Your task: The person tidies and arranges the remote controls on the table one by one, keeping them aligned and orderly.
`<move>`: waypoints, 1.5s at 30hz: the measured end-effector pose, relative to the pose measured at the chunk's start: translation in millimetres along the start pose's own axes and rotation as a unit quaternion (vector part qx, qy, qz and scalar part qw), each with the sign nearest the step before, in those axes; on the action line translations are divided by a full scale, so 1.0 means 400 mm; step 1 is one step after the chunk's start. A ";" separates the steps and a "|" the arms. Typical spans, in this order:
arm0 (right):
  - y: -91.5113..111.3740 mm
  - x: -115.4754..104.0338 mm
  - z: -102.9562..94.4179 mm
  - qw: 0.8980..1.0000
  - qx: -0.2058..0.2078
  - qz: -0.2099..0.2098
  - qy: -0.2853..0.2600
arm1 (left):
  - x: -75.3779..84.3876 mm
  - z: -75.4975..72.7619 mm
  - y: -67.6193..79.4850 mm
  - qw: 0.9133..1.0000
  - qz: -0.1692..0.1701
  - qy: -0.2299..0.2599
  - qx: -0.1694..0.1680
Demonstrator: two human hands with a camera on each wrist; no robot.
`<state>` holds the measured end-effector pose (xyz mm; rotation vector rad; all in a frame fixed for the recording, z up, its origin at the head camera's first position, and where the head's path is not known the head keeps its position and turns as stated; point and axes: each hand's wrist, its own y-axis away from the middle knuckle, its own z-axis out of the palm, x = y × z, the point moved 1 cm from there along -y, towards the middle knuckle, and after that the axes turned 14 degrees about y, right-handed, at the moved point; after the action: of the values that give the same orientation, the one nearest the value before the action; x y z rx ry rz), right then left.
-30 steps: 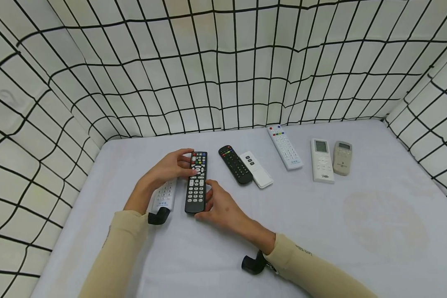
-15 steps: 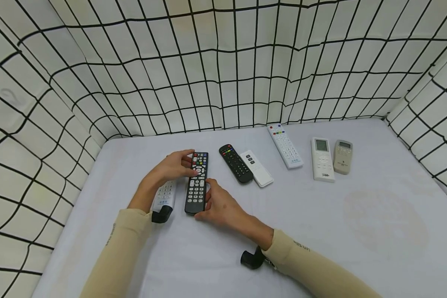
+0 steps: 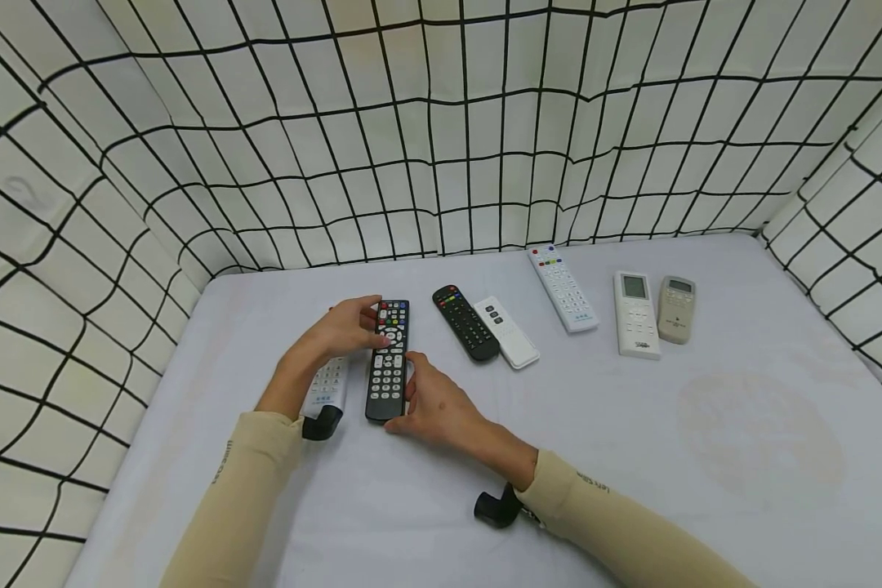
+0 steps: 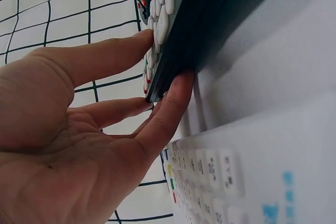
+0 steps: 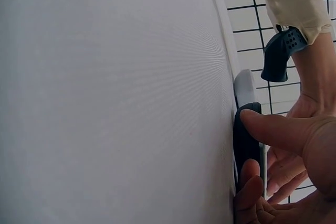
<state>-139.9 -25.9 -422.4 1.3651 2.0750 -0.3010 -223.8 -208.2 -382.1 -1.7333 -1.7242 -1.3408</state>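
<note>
A black remote control point(image 3: 387, 384) with pale buttons lies lengthwise between both hands. My left hand point(image 3: 340, 328) holds its upper left side. In the left wrist view, the thumb point(image 4: 118, 56) presses on the button face and the fingertips touch the edge and far end. At the lower right, my right hand point(image 3: 444, 412) grips the same remote, its thumb at the near end and its curled fingers along the right side. Beneath the left wrist lies a white remote control point(image 3: 327, 382), partly hidden by that hand.
To the right lie a smaller black remote point(image 3: 466, 324), a slim white remote point(image 3: 509, 335), a white remote with coloured buttons point(image 3: 563, 290), a white remote with a screen point(image 3: 637, 317) and a beige one point(image 3: 677, 310). Black netting point(image 3: 434, 155) borders the white table point(image 3: 595, 425).
Both hands keep their hold on the black remote control, which stays in nearly the same place. The left forearm has shifted slightly to the right.
</note>
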 end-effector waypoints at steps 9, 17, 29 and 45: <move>0.003 0.001 -0.008 1.000 -0.002 -0.013 -0.014 | -0.002 -0.002 0.000 1.000 -0.005 0.006 0.009; 0.007 0.005 -0.007 1.000 -0.005 -0.018 -0.024 | -0.003 0.002 0.001 1.000 -0.010 0.002 0.015; 0.005 0.010 -0.014 0.999 -0.021 -0.017 -0.035 | -0.006 0.000 0.006 0.997 0.025 0.028 0.066; 0.022 0.049 -0.072 0.998 0.043 0.000 -0.040 | 0.001 0.020 -0.005 0.984 0.082 0.045 0.153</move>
<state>-148.1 7.1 -410.9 1.3813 2.0159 -0.4427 -223.0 -201.3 -386.3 -1.5778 -1.6011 -1.0069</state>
